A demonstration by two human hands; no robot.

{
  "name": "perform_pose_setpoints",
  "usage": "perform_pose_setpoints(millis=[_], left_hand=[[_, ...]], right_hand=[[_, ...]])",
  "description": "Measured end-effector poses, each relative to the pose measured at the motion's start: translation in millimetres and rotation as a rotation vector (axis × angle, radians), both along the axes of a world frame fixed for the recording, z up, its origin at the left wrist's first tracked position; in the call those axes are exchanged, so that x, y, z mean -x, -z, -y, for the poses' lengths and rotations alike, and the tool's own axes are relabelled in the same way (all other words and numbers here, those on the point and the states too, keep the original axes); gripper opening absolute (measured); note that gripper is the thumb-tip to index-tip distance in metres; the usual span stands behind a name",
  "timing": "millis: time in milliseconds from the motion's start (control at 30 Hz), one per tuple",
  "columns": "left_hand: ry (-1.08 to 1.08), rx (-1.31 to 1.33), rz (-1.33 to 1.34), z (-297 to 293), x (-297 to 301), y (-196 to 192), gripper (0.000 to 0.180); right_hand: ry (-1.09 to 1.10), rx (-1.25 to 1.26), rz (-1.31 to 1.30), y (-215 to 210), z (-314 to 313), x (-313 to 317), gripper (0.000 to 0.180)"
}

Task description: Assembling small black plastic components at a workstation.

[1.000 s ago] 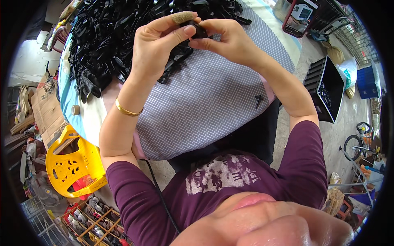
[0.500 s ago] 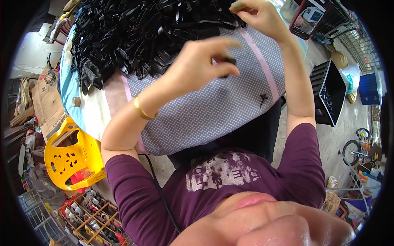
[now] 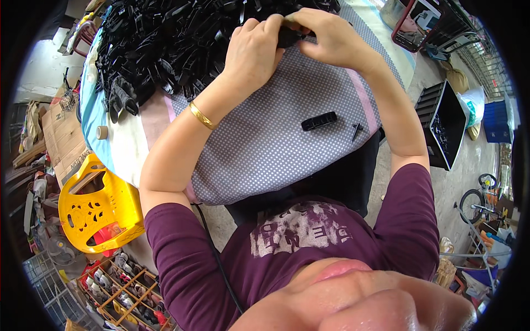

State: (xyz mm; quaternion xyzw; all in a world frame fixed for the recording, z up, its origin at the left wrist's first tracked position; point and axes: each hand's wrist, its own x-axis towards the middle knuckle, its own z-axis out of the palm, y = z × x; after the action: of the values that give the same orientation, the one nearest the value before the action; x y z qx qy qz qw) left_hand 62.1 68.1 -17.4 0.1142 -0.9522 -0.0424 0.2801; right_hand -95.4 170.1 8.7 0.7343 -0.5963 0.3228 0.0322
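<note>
Dotted grey cloth covers the surface (image 3: 265, 143); a black heap of plastic parts (image 3: 176, 44) fills its far end. Your left hand (image 3: 254, 52) and right hand (image 3: 328, 38) meet at the heap's near edge, both pinching one small black part (image 3: 291, 36). A black clip (image 3: 319, 121) lies loose on the cloth nearer you

On the table (image 3: 265, 149) before us, the heap of plastic parts (image 3: 165, 44) lies at the far left; our hands (image 3: 292, 44) meet at its near edge; one part (image 3: 319, 121) lies nearer, right.
</note>
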Motion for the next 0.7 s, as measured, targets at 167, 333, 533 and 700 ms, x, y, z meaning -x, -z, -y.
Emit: perform_pose_setpoints(millis=[167,333,533,700], left_hand=[[0.041,-0.070,-0.004,-4.9,-1.1,2.1,0.057],[0.023,0.139,-0.187,-11.7,-1.8,1.7,0.066],[0.237,0.066,-0.037,-6.4,10.8,5.6,0.041],[0.122,0.025,0.018,-14.6,5.1,4.0,0.040]], right_hand=[[0.120,-0.071,-0.077,27.8,8.2,2.7,0.028],[0.108,-0.033,-0.058,14.7,4.3,10.6,0.021],[0.126,-0.113,0.928,-4.6,2.6,23.9,0.023],[0.004,-0.157,1.234,-14.8,-3.1,7.2,0.039]])
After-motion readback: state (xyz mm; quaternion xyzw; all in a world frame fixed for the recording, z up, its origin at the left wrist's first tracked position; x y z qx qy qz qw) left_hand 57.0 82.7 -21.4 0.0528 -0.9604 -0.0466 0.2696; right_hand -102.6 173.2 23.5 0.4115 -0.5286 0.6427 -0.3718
